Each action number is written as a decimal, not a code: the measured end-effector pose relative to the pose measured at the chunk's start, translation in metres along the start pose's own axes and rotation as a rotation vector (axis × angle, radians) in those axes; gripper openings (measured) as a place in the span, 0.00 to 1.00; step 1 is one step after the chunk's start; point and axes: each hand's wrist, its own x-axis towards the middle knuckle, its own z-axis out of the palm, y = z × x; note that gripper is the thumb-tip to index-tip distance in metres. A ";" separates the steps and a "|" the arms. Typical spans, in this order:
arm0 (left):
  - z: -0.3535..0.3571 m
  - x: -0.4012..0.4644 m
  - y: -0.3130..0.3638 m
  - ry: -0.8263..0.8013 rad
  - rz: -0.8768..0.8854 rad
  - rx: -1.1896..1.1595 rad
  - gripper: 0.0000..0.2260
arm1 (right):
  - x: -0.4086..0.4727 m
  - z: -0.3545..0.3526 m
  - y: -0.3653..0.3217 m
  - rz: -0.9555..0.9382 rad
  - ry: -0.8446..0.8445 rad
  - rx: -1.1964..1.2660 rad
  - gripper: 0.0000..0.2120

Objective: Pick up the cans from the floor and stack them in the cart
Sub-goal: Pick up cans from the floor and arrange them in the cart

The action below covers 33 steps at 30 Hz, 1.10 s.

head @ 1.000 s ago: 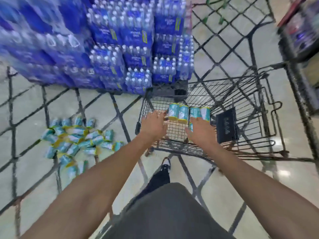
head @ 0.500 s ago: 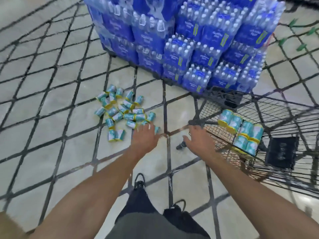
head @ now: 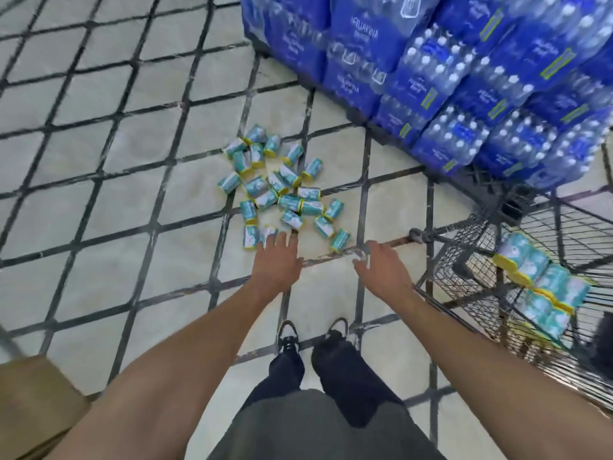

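Observation:
Several teal and yellow cans (head: 282,190) lie scattered on the tiled floor ahead of me. My left hand (head: 277,262) reaches out with fingers straight, its tips just short of the nearest cans, holding nothing. My right hand (head: 384,272) is also stretched forward and empty, beside a lone can (head: 340,240). At the right stands the wire cart (head: 464,260), with several stacked cans (head: 540,283) of the same kind inside it.
A tall pallet of blue bottled-water packs (head: 447,78) fills the upper right, right behind the cart. A brown cardboard box (head: 36,403) sits at the lower left. My two shoes (head: 311,333) stand on the tiles below the hands.
Both hands left the cans in the cart and swung left and down toward the pile on the floor. The view turned away from the cart to the floor cans.

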 end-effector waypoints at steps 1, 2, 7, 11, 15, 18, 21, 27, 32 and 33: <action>0.001 0.015 -0.004 -0.012 0.007 0.005 0.28 | 0.015 0.004 -0.003 0.007 -0.012 0.003 0.28; 0.003 0.031 -0.008 -0.021 0.009 0.013 0.28 | 0.031 0.008 -0.006 0.013 -0.024 0.000 0.28; 0.022 0.125 -0.019 -0.073 0.061 0.084 0.25 | 0.131 0.031 -0.007 0.076 -0.079 0.050 0.27; 0.051 0.215 -0.029 -0.122 0.096 0.096 0.26 | 0.230 0.060 0.000 0.120 -0.141 0.072 0.29; 0.109 0.306 -0.045 -0.203 0.164 0.126 0.27 | 0.332 0.105 0.009 0.138 -0.189 0.065 0.28; 0.170 0.380 -0.061 -0.253 0.209 0.147 0.29 | 0.407 0.160 0.015 0.171 -0.223 0.079 0.30; 0.252 0.452 -0.075 -0.272 0.266 0.182 0.31 | 0.478 0.234 0.025 0.210 -0.273 0.085 0.34; 0.400 0.567 -0.104 -0.373 0.379 0.288 0.35 | 0.587 0.388 0.065 0.331 -0.294 0.109 0.39; 0.474 0.623 -0.126 -0.326 0.483 0.390 0.39 | 0.636 0.461 0.095 0.343 -0.275 0.029 0.46; 0.486 0.629 -0.127 -0.290 0.506 0.416 0.39 | 0.642 0.473 0.100 0.324 -0.253 0.010 0.45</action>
